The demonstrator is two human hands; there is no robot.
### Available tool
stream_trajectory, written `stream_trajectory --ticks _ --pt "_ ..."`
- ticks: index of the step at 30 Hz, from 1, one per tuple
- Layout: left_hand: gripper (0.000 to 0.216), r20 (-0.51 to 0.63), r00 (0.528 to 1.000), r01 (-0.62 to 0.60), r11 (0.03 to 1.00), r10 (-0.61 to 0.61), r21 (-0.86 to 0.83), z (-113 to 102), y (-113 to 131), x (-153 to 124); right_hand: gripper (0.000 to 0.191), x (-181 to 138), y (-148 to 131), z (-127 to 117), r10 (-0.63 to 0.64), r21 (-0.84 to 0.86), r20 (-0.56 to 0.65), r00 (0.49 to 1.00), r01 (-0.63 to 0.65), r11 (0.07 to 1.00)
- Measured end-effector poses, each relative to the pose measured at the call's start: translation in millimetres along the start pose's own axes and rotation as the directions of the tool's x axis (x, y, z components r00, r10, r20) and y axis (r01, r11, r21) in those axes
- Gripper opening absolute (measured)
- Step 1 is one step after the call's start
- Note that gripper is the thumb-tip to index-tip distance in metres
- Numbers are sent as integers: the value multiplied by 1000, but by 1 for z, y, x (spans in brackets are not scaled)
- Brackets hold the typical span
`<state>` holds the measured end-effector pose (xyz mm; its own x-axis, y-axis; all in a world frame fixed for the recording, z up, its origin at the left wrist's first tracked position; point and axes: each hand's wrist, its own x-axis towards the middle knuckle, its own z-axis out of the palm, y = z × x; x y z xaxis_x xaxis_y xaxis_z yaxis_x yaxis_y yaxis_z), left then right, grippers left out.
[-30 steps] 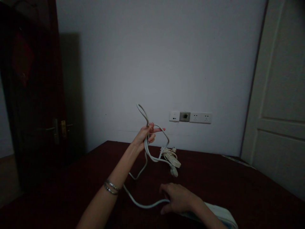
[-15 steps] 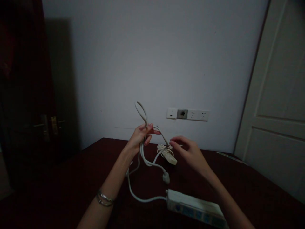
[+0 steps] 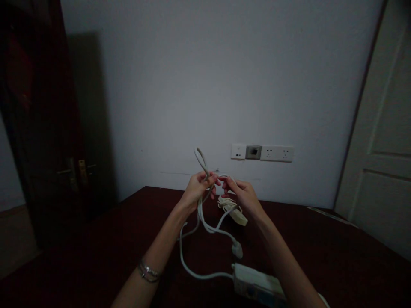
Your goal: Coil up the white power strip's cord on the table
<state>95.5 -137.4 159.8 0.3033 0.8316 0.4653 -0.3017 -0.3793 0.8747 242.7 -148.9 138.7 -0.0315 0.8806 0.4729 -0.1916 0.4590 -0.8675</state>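
A looped white power cord (image 3: 202, 214) hangs from my left hand (image 3: 199, 188), which is closed around it; one loop sticks up above the fingers. Close by on the right, my right hand (image 3: 242, 192) pinches a length of the same cord, its fingertips near those of the left. The cord's plug (image 3: 236, 249) dangles below the hands. Another stretch of cord runs down to a white power strip (image 3: 257, 282) in the foreground, partly hidden by my right forearm. Behind the right hand lies a second white power strip (image 3: 237, 216) with its cord bundled around it.
Everything lies on a dark red table (image 3: 154, 214) against a pale wall (image 3: 176, 85). Wall sockets (image 3: 276, 153) sit above the table's back edge. A dark door (image 3: 41, 128) stands at the left, a pale panelled door (image 3: 382, 149) at the right.
My right hand has moved in to the left hand and now grips the cord. The view has shifted slightly, so the scene sits farther right.
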Motion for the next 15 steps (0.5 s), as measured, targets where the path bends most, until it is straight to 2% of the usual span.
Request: stream_trajectory --ticks 3,7,11,15 --pt "42 49 998 27 997 -31 70 0 -11 5 36 7 1 -8 30 183 -147 989 -2 983" --pt "45 190 969 123 976 -156 178 2 -29 8 33 10 -7 -18 76 296 -286 955 13 955" --pt "42 280 937 125 947 -210 295 10 -38 3 30 7 -12 -15 82 334 -292 953 22 942" --pt "35 274 944 89 941 -184 326 16 -40 -3 34 1 -17 2 53 318 -233 971 24 948"
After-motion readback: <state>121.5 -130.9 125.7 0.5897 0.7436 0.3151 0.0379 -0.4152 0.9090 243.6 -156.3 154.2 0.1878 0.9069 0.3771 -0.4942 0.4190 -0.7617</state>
